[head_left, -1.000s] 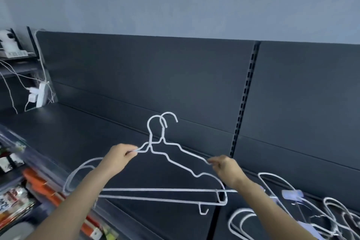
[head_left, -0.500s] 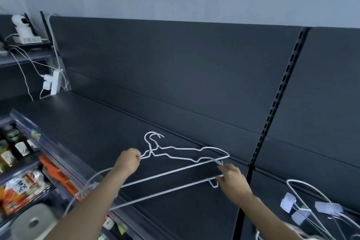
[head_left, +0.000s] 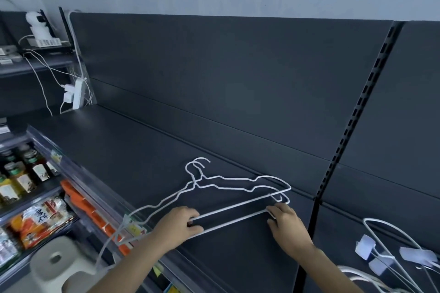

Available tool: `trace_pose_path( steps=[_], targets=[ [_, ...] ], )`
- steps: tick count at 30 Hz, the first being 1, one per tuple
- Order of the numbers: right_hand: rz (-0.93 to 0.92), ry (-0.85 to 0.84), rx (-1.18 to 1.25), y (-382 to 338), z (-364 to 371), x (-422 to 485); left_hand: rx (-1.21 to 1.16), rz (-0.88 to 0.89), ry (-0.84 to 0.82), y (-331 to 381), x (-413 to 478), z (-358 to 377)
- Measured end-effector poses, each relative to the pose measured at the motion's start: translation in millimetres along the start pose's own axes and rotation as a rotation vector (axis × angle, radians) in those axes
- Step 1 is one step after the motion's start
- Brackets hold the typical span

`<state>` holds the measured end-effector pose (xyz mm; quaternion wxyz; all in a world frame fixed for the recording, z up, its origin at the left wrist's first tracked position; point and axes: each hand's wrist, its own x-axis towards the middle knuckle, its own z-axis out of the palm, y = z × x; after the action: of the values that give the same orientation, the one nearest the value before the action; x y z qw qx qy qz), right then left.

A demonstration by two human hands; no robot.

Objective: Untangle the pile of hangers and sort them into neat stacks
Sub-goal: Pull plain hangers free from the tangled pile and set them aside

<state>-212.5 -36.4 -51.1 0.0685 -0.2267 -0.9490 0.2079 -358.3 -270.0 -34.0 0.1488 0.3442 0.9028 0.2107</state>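
Observation:
Two white wire hangers [head_left: 238, 185] lie one over the other on the dark shelf [head_left: 123, 150], hooks pointing to the back panel. My left hand [head_left: 177, 225] grips their bottom bars near the left end, fingers curled round the wire. My right hand [head_left: 284, 220] rests on the right end of the bars, fingers touching the wire near the corner. The hangers' left shoulder sticks out past the shelf's front edge. A tangle of more white hangers [head_left: 390, 259], some with clips, lies at the lower right.
A slotted black upright [head_left: 357, 112] splits the back panel. Under the front edge, lower shelves hold bottles [head_left: 21, 173] and snack packets [head_left: 40, 219]. A grey stool [head_left: 57, 264] stands at lower left. A white power strip [head_left: 77, 93] with cables hangs at the far left.
The two hangers have come down flat onto the shelf. My left hand moved from the hanger necks to the bottom bars; my right hand stayed at the right end.

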Motion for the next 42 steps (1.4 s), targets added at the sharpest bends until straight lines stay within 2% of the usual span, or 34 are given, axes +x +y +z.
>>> trace_pose_path(
  steps=[3,7,9,13,17,20,26,35,42],
  targets=[
    [-0.007,0.036,0.033,0,-2,-5,-0.023,0.017,0.013,1,-4,7],
    [0.006,0.074,0.079,4,-9,-15,0.222,0.049,0.063,10,-4,13],
    [0.022,0.089,0.089,7,-15,-22,0.317,0.004,0.095,14,-3,11],
    [0.064,0.109,0.096,18,-26,-39,0.357,-0.062,0.12,17,2,2],
    [0.109,0.128,0.072,32,-40,-61,0.401,-0.045,0.136,38,0,4],
    [0.088,0.145,0.039,42,-56,-83,0.36,0.023,0.171,68,-2,17],
    [0.047,0.243,0.001,65,-91,-147,0.239,0.196,0.113,153,-10,59],
    [0.332,0.332,-0.037,152,-136,-263,0.122,0.579,0.057,296,-44,130],
    [0.518,0.386,-0.041,199,-152,-334,0.123,0.735,-0.036,358,-61,181]
  ],
)
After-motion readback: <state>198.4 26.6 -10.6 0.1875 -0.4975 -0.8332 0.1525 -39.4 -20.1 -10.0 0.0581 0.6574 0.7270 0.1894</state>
